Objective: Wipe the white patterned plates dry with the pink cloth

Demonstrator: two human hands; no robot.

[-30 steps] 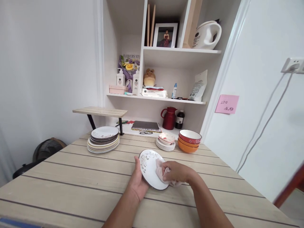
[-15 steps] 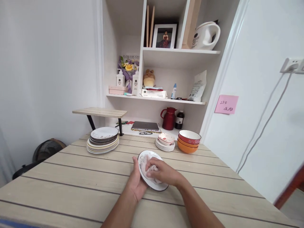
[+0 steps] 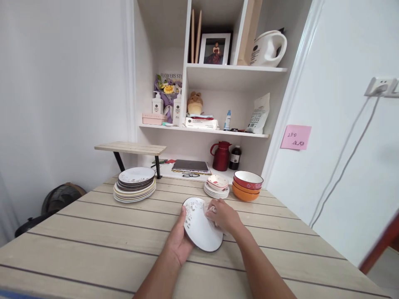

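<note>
A white plate (image 3: pixel 201 226) with a dark rim and a brownish floral pattern is tilted towards me above the table. My left hand (image 3: pixel 180 236) grips it at the left edge, thumb along the rim and the fingers hidden underneath. At the plate's upper right edge, my right hand (image 3: pixel 223 216) is closed on a crumpled whitish cloth (image 3: pixel 211 208), pressing it against the rim. Most of the cloth is covered by the fingers.
On the wooden table (image 3: pixel 124 232), a stack of plates (image 3: pixel 134 189) stands at the back left. Small dishes (image 3: pixel 217 187) and stacked bowls (image 3: pixel 247 187) stand at the back right. Behind are a small raised stand (image 3: pixel 131 147), a laptop (image 3: pixel 191 165) and a red jug (image 3: pixel 221 156).
My right hand has moved the cloth from the middle of the plate to its upper right edge, uncovering the plate's face. My left hand keeps its hold.
</note>
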